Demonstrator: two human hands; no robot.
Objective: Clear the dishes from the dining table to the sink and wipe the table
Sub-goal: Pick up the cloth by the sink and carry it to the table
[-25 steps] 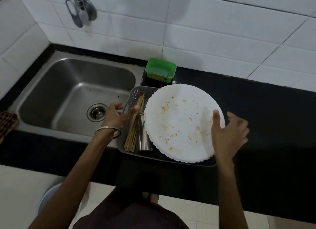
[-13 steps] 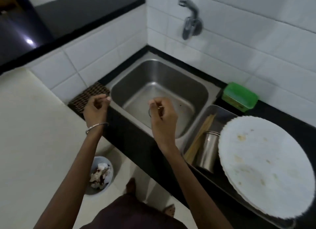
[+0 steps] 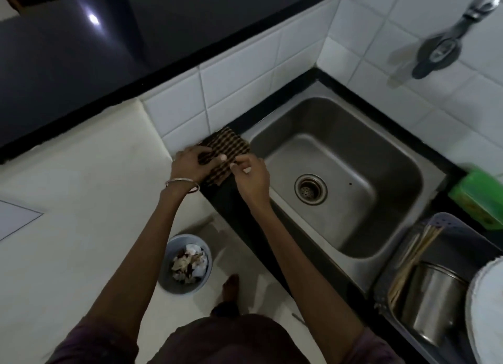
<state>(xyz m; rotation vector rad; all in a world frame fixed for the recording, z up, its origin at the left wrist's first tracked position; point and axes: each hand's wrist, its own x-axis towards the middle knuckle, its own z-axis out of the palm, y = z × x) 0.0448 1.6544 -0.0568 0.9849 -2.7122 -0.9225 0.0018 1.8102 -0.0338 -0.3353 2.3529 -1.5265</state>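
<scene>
A brown checked cloth (image 3: 228,146) lies folded on the black counter just left of the steel sink (image 3: 337,178). My left hand (image 3: 190,162) grips its near left part, thumb on top. My right hand (image 3: 251,176) pinches the cloth's right edge by the sink rim. At the far right a grey tray (image 3: 446,227) holds wooden sticks (image 3: 416,257), a steel cup (image 3: 432,306) and a stack of white plates (image 3: 487,309), cut off by the frame edge.
A tap (image 3: 446,42) sticks out of the white tiled wall above the sink. A green box (image 3: 479,197) sits on the counter behind the tray. On the floor below stands a grey bin (image 3: 187,263) with crumpled paper, next to a bare foot (image 3: 230,286).
Both hands left the tray and plates and moved left across the sink to the checked cloth, which they now hold. The view has swung left with them.
</scene>
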